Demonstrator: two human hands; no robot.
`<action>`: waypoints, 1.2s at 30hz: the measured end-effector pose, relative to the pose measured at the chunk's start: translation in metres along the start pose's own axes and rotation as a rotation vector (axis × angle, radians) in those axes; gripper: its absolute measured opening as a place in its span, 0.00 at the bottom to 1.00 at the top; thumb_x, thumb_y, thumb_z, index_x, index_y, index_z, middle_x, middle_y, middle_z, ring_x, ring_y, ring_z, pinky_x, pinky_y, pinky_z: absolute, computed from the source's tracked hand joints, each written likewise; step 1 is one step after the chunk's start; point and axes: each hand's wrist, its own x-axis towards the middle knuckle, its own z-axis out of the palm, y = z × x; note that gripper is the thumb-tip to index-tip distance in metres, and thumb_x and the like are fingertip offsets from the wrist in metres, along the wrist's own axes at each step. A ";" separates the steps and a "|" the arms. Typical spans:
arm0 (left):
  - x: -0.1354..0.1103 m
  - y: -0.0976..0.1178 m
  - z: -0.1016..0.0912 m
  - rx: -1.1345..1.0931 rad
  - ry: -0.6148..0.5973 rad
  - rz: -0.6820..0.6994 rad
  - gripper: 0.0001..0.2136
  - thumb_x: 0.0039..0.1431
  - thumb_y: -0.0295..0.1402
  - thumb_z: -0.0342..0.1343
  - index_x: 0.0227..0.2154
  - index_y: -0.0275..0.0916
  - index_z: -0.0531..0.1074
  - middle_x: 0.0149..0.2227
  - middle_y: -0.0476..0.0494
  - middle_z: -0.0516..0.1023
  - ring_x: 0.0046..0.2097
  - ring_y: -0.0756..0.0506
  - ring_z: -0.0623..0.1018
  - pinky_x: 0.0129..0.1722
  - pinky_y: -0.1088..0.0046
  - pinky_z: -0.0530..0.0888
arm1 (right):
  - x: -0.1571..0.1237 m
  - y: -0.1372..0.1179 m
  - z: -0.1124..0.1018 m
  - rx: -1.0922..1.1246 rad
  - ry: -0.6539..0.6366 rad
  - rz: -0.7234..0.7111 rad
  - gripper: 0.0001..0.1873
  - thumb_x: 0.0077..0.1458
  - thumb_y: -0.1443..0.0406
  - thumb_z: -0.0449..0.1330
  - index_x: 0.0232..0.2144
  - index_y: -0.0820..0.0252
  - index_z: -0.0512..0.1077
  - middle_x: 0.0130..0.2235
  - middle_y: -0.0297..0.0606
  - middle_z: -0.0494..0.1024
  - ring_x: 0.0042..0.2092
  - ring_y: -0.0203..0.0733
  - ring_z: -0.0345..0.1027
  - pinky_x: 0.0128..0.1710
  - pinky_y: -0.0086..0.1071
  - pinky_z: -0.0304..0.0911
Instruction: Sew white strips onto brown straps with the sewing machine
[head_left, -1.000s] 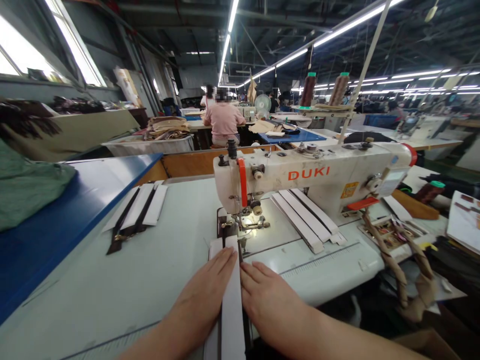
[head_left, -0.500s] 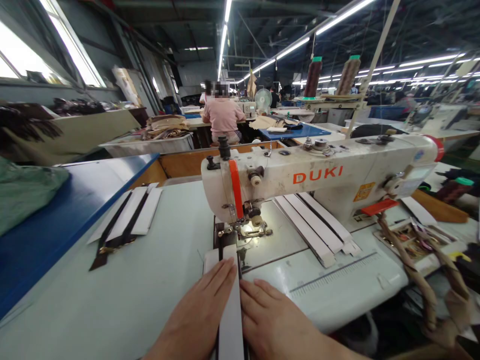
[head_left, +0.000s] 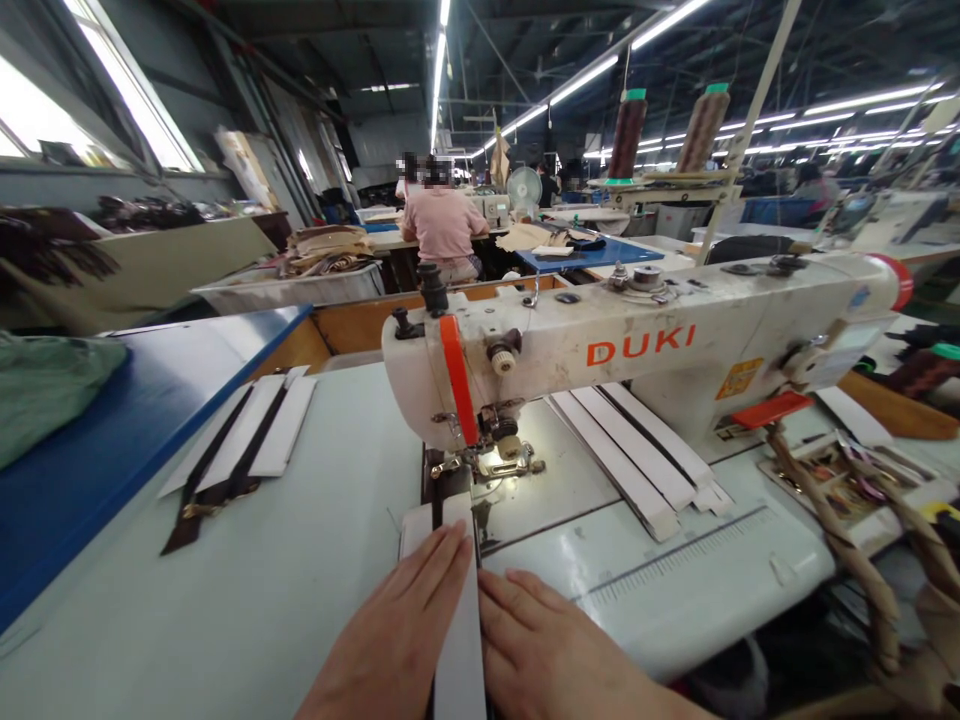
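Note:
My left hand [head_left: 397,640] lies flat, fingers stretched out, on a long white strip [head_left: 459,620] with a dark zipper band along its middle. My right hand [head_left: 547,650] rests flat beside it on the right, fingers extended and pressing the strip's right edge. The strip runs away from me under the presser foot [head_left: 491,465] of a white DUKI sewing machine [head_left: 645,350]. The needle area is lit by a small lamp.
Finished white strips with dark zippers lie at the left [head_left: 232,450] and behind the machine at the right [head_left: 637,460]. A blue table [head_left: 97,440] with green cloth stands left. A tray of small parts [head_left: 847,480] sits right. A person in pink sits at a far table [head_left: 442,225].
The camera has leaned closer and lower toward the machine. Both hands stay flat on the strip, which has fed slightly forward under the presser foot.

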 end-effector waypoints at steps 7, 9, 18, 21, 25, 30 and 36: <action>-0.002 -0.002 0.006 -0.008 0.018 0.012 0.25 0.56 0.20 0.41 0.58 0.30 0.61 0.57 0.34 0.72 0.59 0.43 0.70 0.56 0.68 0.70 | -0.002 -0.001 0.008 0.035 0.018 0.005 0.18 0.63 0.62 0.52 0.50 0.69 0.70 0.54 0.47 0.73 0.58 0.49 0.61 0.58 0.39 0.60; -0.002 -0.002 0.007 0.022 0.049 0.023 0.25 0.56 0.20 0.41 0.58 0.29 0.61 0.56 0.33 0.73 0.58 0.43 0.71 0.55 0.68 0.71 | -0.002 -0.001 0.010 0.027 0.024 0.003 0.18 0.64 0.61 0.52 0.49 0.69 0.71 0.53 0.46 0.74 0.58 0.49 0.62 0.58 0.39 0.60; -0.003 0.000 0.005 0.005 0.046 0.000 0.28 0.55 0.20 0.41 0.61 0.31 0.57 0.57 0.36 0.72 0.58 0.43 0.72 0.54 0.69 0.72 | 0.000 0.001 0.009 -0.036 0.124 -0.013 0.17 0.64 0.62 0.51 0.48 0.67 0.71 0.53 0.43 0.75 0.55 0.46 0.65 0.54 0.36 0.64; -0.002 -0.001 0.002 0.011 0.043 0.004 0.30 0.56 0.21 0.41 0.64 0.31 0.52 0.57 0.36 0.72 0.57 0.44 0.72 0.53 0.70 0.72 | 0.000 0.001 0.010 -0.059 0.171 -0.006 0.17 0.65 0.61 0.49 0.48 0.66 0.71 0.51 0.42 0.76 0.54 0.46 0.66 0.53 0.36 0.65; 0.000 -0.002 -0.001 0.024 0.035 0.016 0.31 0.56 0.21 0.41 0.65 0.28 0.48 0.56 0.34 0.72 0.56 0.43 0.74 0.54 0.69 0.71 | 0.001 0.001 0.011 -0.054 0.154 -0.006 0.18 0.65 0.61 0.49 0.48 0.67 0.71 0.52 0.42 0.76 0.55 0.46 0.65 0.53 0.35 0.64; 0.000 -0.002 0.000 0.041 0.028 0.013 0.35 0.56 0.21 0.41 0.67 0.31 0.38 0.56 0.36 0.73 0.53 0.43 0.75 0.53 0.70 0.72 | 0.001 0.000 0.011 -0.032 0.110 -0.004 0.17 0.62 0.66 0.51 0.50 0.67 0.70 0.54 0.43 0.74 0.56 0.46 0.65 0.55 0.36 0.63; -0.001 -0.002 0.003 0.046 0.037 0.021 0.36 0.56 0.21 0.40 0.67 0.29 0.34 0.54 0.35 0.75 0.52 0.42 0.76 0.50 0.69 0.74 | 0.000 0.000 0.013 -0.002 0.035 -0.011 0.19 0.61 0.69 0.52 0.53 0.68 0.68 0.57 0.46 0.71 0.59 0.47 0.61 0.57 0.37 0.61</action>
